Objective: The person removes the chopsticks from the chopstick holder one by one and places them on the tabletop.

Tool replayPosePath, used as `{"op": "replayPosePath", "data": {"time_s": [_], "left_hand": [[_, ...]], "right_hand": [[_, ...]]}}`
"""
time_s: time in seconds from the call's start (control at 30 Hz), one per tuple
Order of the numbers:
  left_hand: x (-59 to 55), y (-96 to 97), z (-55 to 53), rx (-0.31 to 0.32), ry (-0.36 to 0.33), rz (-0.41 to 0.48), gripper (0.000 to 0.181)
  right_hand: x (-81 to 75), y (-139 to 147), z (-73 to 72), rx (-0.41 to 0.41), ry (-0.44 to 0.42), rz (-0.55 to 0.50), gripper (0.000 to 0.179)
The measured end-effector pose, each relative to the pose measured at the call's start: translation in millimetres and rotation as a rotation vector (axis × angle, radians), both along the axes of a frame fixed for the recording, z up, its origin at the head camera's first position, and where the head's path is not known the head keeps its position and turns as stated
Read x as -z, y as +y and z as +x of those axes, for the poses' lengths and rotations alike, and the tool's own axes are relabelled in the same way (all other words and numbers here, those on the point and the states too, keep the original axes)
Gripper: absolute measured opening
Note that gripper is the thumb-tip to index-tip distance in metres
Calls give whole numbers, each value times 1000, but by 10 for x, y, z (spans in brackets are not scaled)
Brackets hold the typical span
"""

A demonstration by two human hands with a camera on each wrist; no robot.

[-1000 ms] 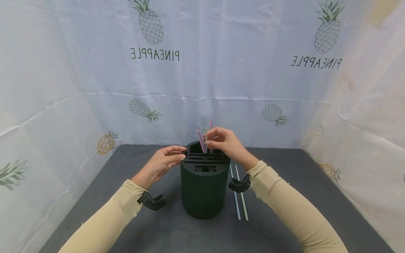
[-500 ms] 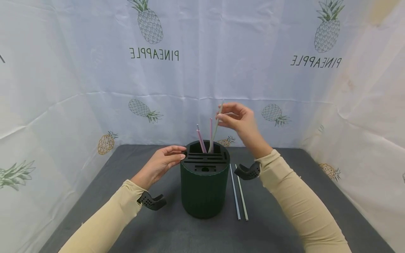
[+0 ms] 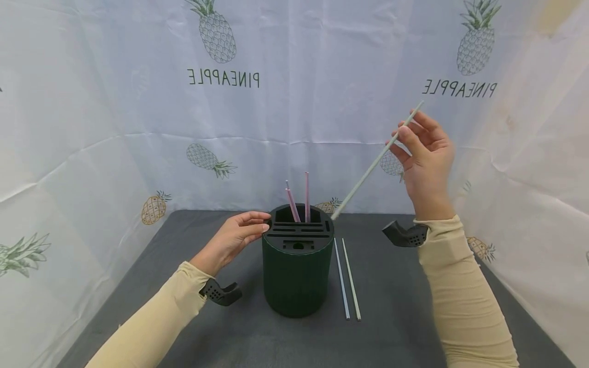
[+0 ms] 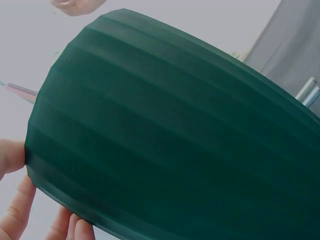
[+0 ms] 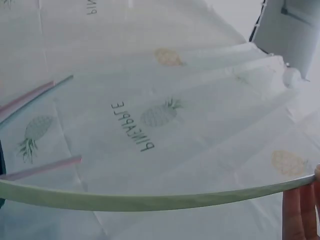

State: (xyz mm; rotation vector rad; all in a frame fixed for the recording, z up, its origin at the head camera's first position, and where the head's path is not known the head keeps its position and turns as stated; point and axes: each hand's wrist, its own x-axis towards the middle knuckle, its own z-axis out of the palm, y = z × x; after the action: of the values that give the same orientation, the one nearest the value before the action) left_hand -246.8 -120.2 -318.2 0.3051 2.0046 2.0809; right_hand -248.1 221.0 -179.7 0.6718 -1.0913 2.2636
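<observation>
A dark green round knife block (image 3: 296, 278) with a black slotted top stands upright on the table. My left hand (image 3: 234, 237) touches its left rim, thumb and fingers fairly straight; in the left wrist view the fingertips (image 4: 22, 202) rest along its edge. Up to the right, my right hand (image 3: 425, 153) pinches a pale green chopstick (image 3: 368, 171) between thumb and fingers near its upper end. The chopstick slants down left, its lower end just beside the block's right rim. Several pink and bluish chopsticks (image 3: 307, 197) stand in the block's rear opening.
Right of the block, a bluish chopstick (image 3: 341, 278) and a pale green one (image 3: 352, 278) lie on the dark grey tabletop (image 3: 230, 340). White cloth (image 3: 322, 102) printed with pineapples hangs behind and on both sides.
My right hand has drawn the pale green chopstick up out of the block's rear opening and carried it up to the right. My left hand stays at the rim.
</observation>
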Motion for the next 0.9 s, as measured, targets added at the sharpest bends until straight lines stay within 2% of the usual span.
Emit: {"op": "replayPosePath", "data": {"time_s": [0.07,0.17,0.33,0.47,0.6,0.73,0.9], "left_hand": [[-1,-2,1,2,3,-2,41],[0,-4,-1,4,6,-5,42],[-1,-3,-9,3,7,-6,42],[-3,-3,-12,3,7,-3,41],[-3,-4,-11,4,4,-1,41],[3,-4,-8,3,3,-2,42],[9,-3,-13,4,2,0,42]], "right_hand": [[78,95,-18,22,-53,37,37],[280,238,-83,25,-139,102,37],[786,441,-250,61,-307,262,34],[1241,552,-369,109,-469,492,40],[1627,611,-433,121,-611,736,51],[1910,618,-471,113,-678,885,53],[2146,597,-516,129,-708,961,49]]}}
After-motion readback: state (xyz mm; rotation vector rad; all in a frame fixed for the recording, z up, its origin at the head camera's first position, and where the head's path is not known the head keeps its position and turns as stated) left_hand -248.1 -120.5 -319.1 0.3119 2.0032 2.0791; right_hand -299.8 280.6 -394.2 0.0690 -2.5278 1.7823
